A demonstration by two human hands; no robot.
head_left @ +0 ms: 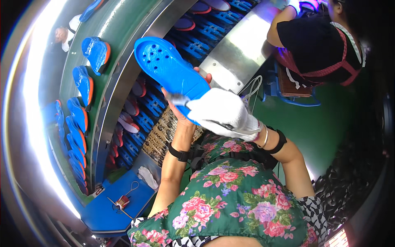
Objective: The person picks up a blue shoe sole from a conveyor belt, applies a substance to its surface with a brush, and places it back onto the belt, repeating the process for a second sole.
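In the middle of the head view, a blue shoe sole (164, 64) with several round holes at its far end is held up at a tilt. My bare left hand (183, 118) grips it from beneath, with fingers showing at both edges. My right hand (220, 110), in a white knit glove, is closed over the sole's near end. Grey bristles of a brush (177, 99) stick out from the glove's left side against the sole; most of its handle is hidden. White, wet-looking streaks mark parts of the sole.
A green conveyor belt (119, 26) curves along the left, carrying several blue soles with orange edges (84, 86). Blue racks (144, 119) holding more soles stand below it. A blue table (107, 210) bears a white glove (147, 177). A co-worker (312, 45) sits at the upper right.
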